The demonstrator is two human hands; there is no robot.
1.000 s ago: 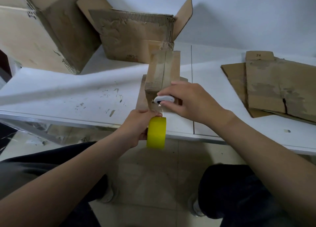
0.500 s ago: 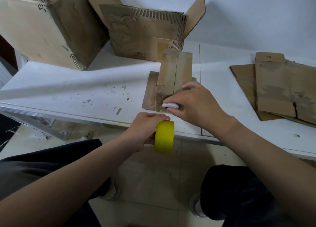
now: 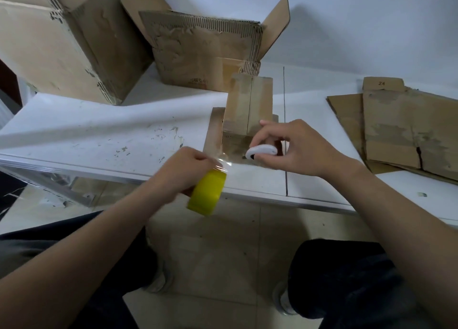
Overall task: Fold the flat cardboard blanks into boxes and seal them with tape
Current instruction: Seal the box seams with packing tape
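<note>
Head view shows a person sitting at a white table. Their left hand has its fingers curled tight round a yellow roll of tape, just past the table's near edge. A shiny clear strip of tape runs from the roll up to a small brown cardboard box standing on the table. Their right hand pinches a small white oval cutter right beside the box's front. Flat brown cardboard blanks lie off to the right.

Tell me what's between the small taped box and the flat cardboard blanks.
Head view: bare white tabletop with a dark seam; the right hand, holding a white tool, hovers over its near part.
</note>
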